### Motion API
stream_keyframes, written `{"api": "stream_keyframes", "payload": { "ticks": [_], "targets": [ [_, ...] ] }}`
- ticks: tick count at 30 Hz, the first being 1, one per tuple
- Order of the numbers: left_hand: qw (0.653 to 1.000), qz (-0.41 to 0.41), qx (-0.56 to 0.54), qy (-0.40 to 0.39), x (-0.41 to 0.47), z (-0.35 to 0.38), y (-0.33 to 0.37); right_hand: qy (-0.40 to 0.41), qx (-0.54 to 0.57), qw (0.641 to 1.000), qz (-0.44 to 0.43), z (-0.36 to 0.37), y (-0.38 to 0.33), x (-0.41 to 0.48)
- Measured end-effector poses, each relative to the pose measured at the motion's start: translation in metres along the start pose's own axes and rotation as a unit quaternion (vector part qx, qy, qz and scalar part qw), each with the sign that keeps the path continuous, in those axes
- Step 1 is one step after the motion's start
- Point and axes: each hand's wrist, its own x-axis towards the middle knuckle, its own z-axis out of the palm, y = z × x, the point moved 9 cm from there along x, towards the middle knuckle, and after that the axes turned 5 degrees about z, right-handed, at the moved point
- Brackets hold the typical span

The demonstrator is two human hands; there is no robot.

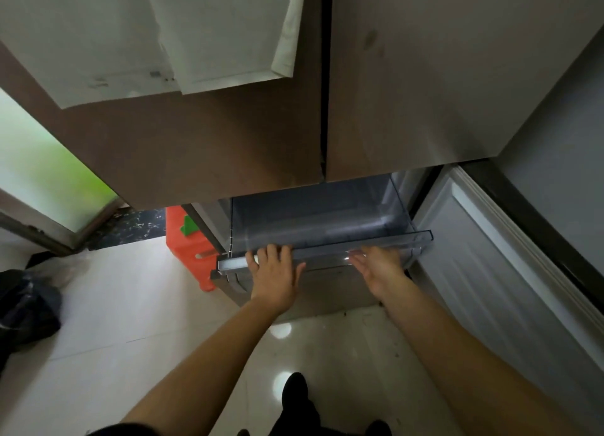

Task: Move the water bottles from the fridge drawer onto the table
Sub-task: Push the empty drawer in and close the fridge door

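Item: clear fridge drawer (327,219), pulled out of the lower part of the brown fridge (196,147), beneath its closed upper doors and beside the open lower door (490,255). Left hand (276,272) lies on the drawer's front rim with fingers (277,250) laid flat and released, thumb out to the side; right hand (376,265) meets the same rim further right, its fingers (358,259) blurred, so grasp cannot be told. Surroundings: orange stool (189,239) just beside the fridge, black bag (26,304) on the tiled floor (130,321).
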Motion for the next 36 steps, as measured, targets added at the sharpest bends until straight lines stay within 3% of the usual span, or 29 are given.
{"api": "stream_keyframes", "payload": {
  "ticks": [3, 7, 8, 10, 12, 17, 25, 36],
  "targets": [
    [1.000, 0.015, 0.018, 0.000, 0.008, 0.001, -0.005, -0.019, -0.004, 1.000, 0.004, 0.009, -0.003, 0.012],
    [0.979, 0.133, 0.054, 0.146, -0.007, -0.017, 0.009, -0.034, -0.016, 0.999, -0.002, 0.011, -0.009, 0.024],
    [0.974, 0.160, 0.062, 0.147, -0.011, -0.015, 0.013, -0.033, -0.020, 0.999, -0.003, 0.010, -0.011, 0.027],
    [0.983, 0.154, 0.064, 0.080, -0.013, 0.001, 0.013, -0.038, -0.026, 0.999, -0.009, 0.012, -0.015, 0.032],
    [0.994, 0.092, 0.045, 0.024, -0.008, 0.012, -0.001, -0.055, -0.039, 0.998, -0.007, 0.019, -0.015, 0.035],
    [0.998, 0.039, -0.044, -0.035, 0.019, 0.017, -0.016, -0.091, 0.007, 0.996, -0.006, 0.047, -0.029, 0.040],
    [0.980, 0.034, 0.095, -0.171, 0.069, 0.025, -0.045, -0.098, -0.136, 0.985, -0.026, 0.062, -0.057, 0.077],
    [0.971, 0.047, 0.144, -0.185, 0.105, 0.030, -0.069, -0.120, -0.267, 0.950, -0.106, 0.105, -0.056, 0.090]
  ]
}}
